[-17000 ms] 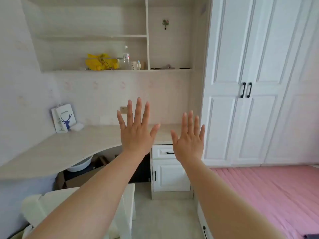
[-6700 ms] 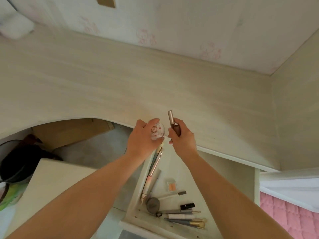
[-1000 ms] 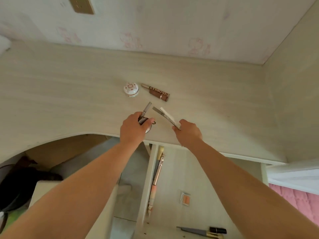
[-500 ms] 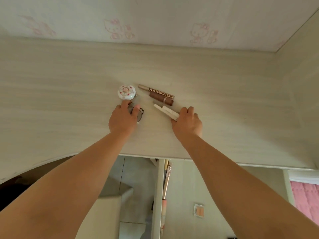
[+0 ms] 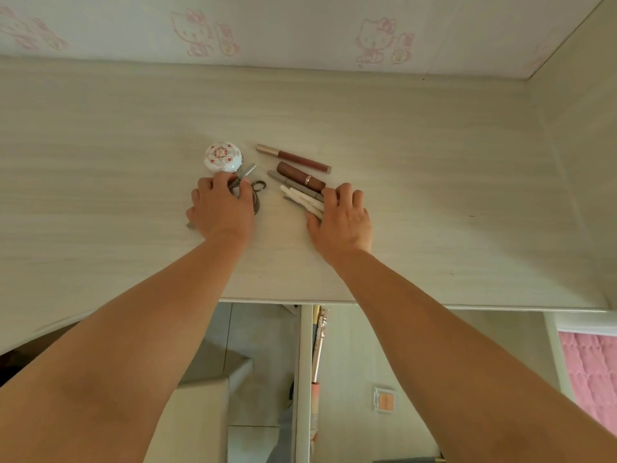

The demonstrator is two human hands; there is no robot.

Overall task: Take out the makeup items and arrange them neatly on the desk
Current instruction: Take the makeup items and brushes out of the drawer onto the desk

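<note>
On the pale wooden desk (image 5: 434, 182) lie a round white jar with a red pattern (image 5: 223, 158), a slim brown lip pencil (image 5: 293, 158), a brown lipstick tube (image 5: 300, 177) and a grey stick (image 5: 283, 180). My left hand (image 5: 222, 210) is curled over a grey pen (image 5: 247, 170) and a dark round item with a ring (image 5: 258, 188), just in front of the jar. My right hand (image 5: 342, 218) presses on the near ends of two white sticks (image 5: 302, 198), which lie beside the lipstick.
Below the desk edge the drawer (image 5: 350, 345) stands open, with a long pink-handled brush (image 5: 317, 359) and a small orange eyeshadow pan (image 5: 384, 399) in it. A side wall panel (image 5: 577, 162) closes the desk on the right. A pink bed cover (image 5: 591, 369) shows at the lower right.
Both hands moved from the desk edge forward over the desk and set their items down beside the jar and the lipstick. The white sticks now lie flat next to the lipstick.
</note>
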